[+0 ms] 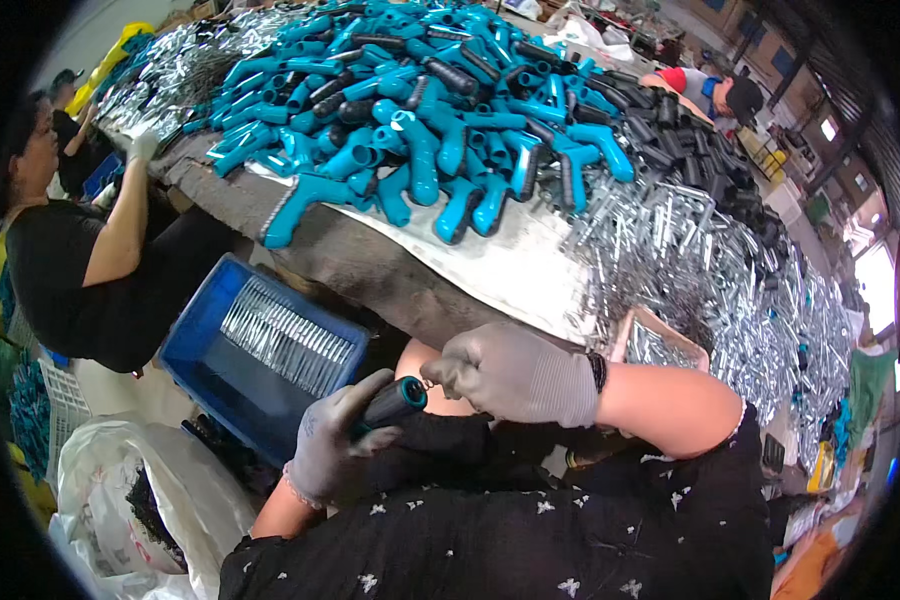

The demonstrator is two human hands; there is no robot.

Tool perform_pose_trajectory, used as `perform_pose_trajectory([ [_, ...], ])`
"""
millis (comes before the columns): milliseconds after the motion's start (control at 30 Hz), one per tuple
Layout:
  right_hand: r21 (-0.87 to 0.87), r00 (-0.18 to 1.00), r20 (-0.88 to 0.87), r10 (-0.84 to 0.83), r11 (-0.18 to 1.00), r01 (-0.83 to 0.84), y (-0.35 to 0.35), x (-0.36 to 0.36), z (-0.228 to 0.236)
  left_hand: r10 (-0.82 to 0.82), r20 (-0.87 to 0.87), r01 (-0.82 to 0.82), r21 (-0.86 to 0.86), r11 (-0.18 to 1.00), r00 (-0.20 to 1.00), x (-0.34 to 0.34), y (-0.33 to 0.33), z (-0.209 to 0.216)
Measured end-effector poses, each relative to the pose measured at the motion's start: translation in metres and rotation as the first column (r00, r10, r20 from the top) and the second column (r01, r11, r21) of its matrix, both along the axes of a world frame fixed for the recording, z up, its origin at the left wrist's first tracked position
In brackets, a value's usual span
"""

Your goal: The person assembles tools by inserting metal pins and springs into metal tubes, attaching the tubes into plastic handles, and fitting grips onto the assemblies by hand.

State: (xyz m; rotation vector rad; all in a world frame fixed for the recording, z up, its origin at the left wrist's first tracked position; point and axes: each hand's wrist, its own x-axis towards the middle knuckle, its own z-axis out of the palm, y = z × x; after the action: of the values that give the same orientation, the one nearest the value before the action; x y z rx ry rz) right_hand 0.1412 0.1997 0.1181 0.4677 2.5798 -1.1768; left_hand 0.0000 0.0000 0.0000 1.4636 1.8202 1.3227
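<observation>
My left hand [322,440], in a grey work glove, is closed around a black plastic handle [390,405]. Its round open end, with a teal ring inside, points up and to the right. Right beside that end, my gloved right hand [520,375] has its fingers pinched together. Something small and thin, perhaps a wire piece, shows at the fingertips, but I cannot make out what it is. Both hands are above my lap, in front of the table edge.
Teal pistol-shaped housings [420,150] are heaped on the table [350,265], with black sleeves [690,150] and shiny metal parts [670,240] to the right. A blue bin [260,390] holds metal rods. A white bag [150,490] stands lower left. Co-workers [80,250] sit nearby.
</observation>
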Motion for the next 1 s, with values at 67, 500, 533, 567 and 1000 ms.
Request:
perform_pose_trajectory([
  [67,0.351,0.969,0.010,0.247,0.906,-0.235,-0.006,-0.005,-0.006,-0.006,-0.181,-0.022,-0.152,0.988,0.983,0.003,-0.002,0.003],
  [500,0.914,0.943,-0.157,0.294,0.405,0.026,0.032,-0.264,-0.035,0.075,0.757,-0.126,0.010,0.992,0.649,-0.033,-0.007,-0.034],
  [533,0.885,0.920,-0.258,0.293,0.453,0.104,0.037,-0.256,-0.035,0.059,0.763,-0.132,0.035,0.991,0.644,-0.030,-0.010,-0.036],
  [567,0.847,0.890,-0.356,0.285,0.500,0.179,0.048,-0.242,-0.032,0.057,0.767,-0.131,0.035,0.991,0.639,-0.029,-0.011,-0.036],
  [1000,-0.258,0.524,-0.717,-0.459,0.874,0.413,0.032,0.086,0.023,-0.135,0.605,0.158,0.016,0.987,0.785,0.033,0.016,-0.018],
])
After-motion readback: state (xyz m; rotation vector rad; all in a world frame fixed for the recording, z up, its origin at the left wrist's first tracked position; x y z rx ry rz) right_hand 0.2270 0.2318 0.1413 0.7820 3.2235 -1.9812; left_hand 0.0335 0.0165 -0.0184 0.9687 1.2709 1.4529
